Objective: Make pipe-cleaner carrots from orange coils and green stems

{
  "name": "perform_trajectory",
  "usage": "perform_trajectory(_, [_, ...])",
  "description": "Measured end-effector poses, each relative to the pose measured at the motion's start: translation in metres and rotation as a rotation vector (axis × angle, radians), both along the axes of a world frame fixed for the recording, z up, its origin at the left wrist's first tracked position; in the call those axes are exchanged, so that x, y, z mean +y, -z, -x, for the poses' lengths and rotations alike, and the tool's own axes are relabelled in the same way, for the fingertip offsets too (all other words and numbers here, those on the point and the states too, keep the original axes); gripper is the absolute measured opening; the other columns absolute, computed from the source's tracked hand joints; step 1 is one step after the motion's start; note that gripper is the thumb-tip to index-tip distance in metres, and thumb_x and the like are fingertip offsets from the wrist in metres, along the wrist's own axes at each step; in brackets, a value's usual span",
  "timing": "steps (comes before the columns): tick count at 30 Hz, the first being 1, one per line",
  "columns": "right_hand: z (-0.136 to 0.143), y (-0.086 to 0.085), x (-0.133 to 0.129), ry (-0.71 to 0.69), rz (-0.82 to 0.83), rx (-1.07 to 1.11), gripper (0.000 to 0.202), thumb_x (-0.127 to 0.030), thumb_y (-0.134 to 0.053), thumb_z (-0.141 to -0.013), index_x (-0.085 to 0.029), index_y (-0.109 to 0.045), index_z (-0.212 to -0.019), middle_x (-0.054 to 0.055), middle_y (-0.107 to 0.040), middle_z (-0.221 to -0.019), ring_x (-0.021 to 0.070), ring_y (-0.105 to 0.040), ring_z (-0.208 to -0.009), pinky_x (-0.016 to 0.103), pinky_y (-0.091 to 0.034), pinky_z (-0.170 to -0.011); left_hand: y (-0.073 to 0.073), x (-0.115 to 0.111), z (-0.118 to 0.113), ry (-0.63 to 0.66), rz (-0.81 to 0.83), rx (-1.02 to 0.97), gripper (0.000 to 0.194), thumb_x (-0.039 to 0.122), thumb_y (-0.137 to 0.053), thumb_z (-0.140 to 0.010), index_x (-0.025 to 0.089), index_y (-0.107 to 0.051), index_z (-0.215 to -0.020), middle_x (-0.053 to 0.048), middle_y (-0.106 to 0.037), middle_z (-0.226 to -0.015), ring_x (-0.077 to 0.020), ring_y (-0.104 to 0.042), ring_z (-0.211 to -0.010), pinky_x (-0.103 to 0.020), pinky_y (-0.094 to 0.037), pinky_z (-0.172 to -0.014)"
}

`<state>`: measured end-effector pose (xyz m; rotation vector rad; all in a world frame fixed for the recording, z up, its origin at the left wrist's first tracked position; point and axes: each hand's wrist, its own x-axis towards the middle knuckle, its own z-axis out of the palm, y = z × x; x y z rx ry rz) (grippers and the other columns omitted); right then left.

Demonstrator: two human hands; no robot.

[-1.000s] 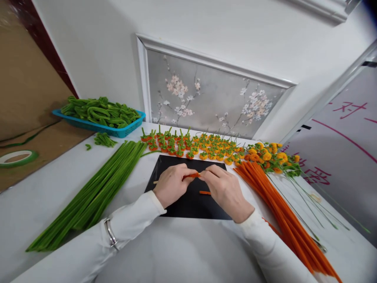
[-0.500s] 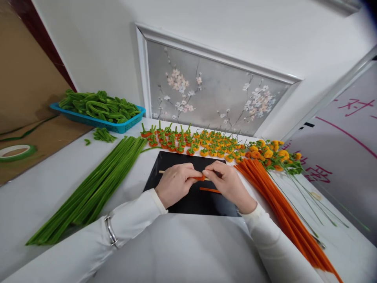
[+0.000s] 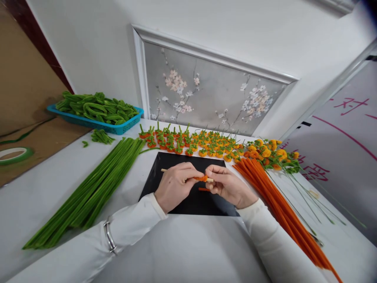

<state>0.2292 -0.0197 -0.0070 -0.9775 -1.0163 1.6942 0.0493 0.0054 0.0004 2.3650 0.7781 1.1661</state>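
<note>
My left hand [image 3: 179,184] is closed around a thin pale wooden stick [image 3: 210,180], whose other end sticks out on the left of the hand. Orange fuzzy stem [image 3: 201,178] is coiled round the stick between my two hands. The thumb and fingers of my right hand [image 3: 229,184] pinch at the right end of the stick and coil. Both hands are over a black mat [image 3: 188,204]. A short orange strip [image 3: 204,189] lies on the mat, partly hidden by my right hand.
Green stems [image 3: 88,196] lie left, orange stems [image 3: 279,208] right. Rows of small orange and yellow pieces with green tops [image 3: 188,143] stand behind the mat. A blue basket [image 3: 118,128] of green pieces, green tape [image 3: 17,157] and a flower bunch [image 3: 273,153] are farther out.
My right hand has turned and its fingers have shifted slightly right, so the coil and the stick's right end show more. The left hand keeps its hold. The view has shifted slightly.
</note>
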Motion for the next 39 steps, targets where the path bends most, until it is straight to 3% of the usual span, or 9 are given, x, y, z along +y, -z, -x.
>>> perform_trajectory(4, [0.001,-0.001,-0.002,0.003,-0.051,-0.037,0.023,-0.032,-0.072,-0.072,-0.017,-0.054,-0.073,-0.004,-0.055,-0.061,0.0058,-0.051,-0.050,0.015,-0.036,-0.044,-0.001,-0.001,0.000,-0.011,0.143,-0.066,0.021,0.005,-0.058,-0.079,0.018,-0.073,-0.085,-0.002,-0.064,-0.076,-0.0112,-0.059,-0.067,-0.021,-0.043,-0.059])
perform_trajectory(8, [0.008,-0.009,-0.010,0.032,-0.194,-0.240,0.023,-0.037,-0.062,-0.081,-0.016,-0.056,-0.073,-0.003,-0.055,-0.062,0.0053,-0.049,-0.050,0.018,-0.038,-0.048,-0.001,0.000,0.000,-0.025,0.240,-0.112,0.021,0.007,-0.059,-0.078,0.018,-0.073,-0.090,-0.001,-0.063,-0.075,-0.0101,-0.058,-0.065,-0.020,-0.044,-0.060])
perform_trajectory(15, [0.013,-0.009,-0.014,0.079,-0.413,-0.501,0.025,-0.040,-0.056,-0.085,-0.017,-0.059,-0.077,-0.001,-0.057,-0.065,0.0092,-0.053,-0.057,0.021,-0.043,-0.054,-0.001,0.004,0.002,-0.042,0.260,-0.108,0.025,0.012,-0.060,-0.079,0.022,-0.073,-0.097,0.000,-0.062,-0.071,-0.0102,-0.057,-0.064,-0.020,-0.044,-0.059])
perform_trajectory(21, [0.012,-0.001,-0.012,0.229,-0.642,-0.727,0.020,-0.033,-0.053,-0.087,-0.018,-0.063,-0.079,0.001,-0.062,-0.070,0.0129,-0.057,-0.062,0.023,-0.046,-0.057,0.002,0.007,0.004,-0.030,0.285,-0.106,0.024,0.016,-0.062,-0.078,0.022,-0.073,-0.099,0.000,-0.062,-0.071,-0.0109,-0.057,-0.065,-0.020,-0.044,-0.059])
perform_trajectory(26, [0.011,0.001,-0.011,0.335,-0.737,-0.845,0.018,-0.034,-0.056,-0.086,-0.020,-0.065,-0.079,0.002,-0.065,-0.072,0.0143,-0.057,-0.063,0.025,-0.043,-0.057,0.002,0.007,0.004,0.010,0.306,-0.122,0.025,0.014,-0.063,-0.077,0.022,-0.073,-0.098,0.000,-0.063,-0.073,-0.0108,-0.057,-0.064,-0.021,-0.045,-0.058])
perform_trajectory(32, [0.013,0.002,-0.011,0.369,-0.732,-0.820,0.019,-0.037,-0.056,-0.085,-0.020,-0.061,-0.080,0.000,-0.058,-0.064,0.0133,-0.052,-0.056,0.025,-0.040,-0.053,-0.001,0.000,0.002,-0.005,0.245,-0.111,0.026,0.010,-0.062,-0.077,0.022,-0.073,-0.097,0.001,-0.058,-0.068,-0.0096,-0.055,-0.061,-0.019,-0.043,-0.055])
perform_trajectory(36, [0.019,-0.001,-0.014,0.329,-0.737,-0.778,0.022,-0.036,-0.049,-0.090,-0.020,-0.057,-0.078,0.000,-0.055,-0.064,0.0125,-0.050,-0.055,0.024,-0.039,-0.052,-0.002,-0.003,0.001,-0.041,0.127,-0.137,0.027,0.008,-0.059,-0.079,0.022,-0.073,-0.098,0.000,-0.059,-0.071,-0.0097,-0.055,-0.061,-0.020,-0.043,-0.056])
perform_trajectory(39, [0.026,-0.001,-0.017,0.372,-0.739,-0.784,0.024,-0.036,-0.046,-0.091,-0.020,-0.054,-0.076,-0.001,-0.051,-0.062,0.0116,-0.046,-0.053,0.024,-0.036,-0.050,0.001,-0.005,0.000,-0.065,0.055,-0.137,0.026,0.010,-0.057,-0.082,0.022,-0.072,-0.099,0.000,-0.060,-0.072,-0.0098,-0.055,-0.061,-0.020,-0.042,-0.055])
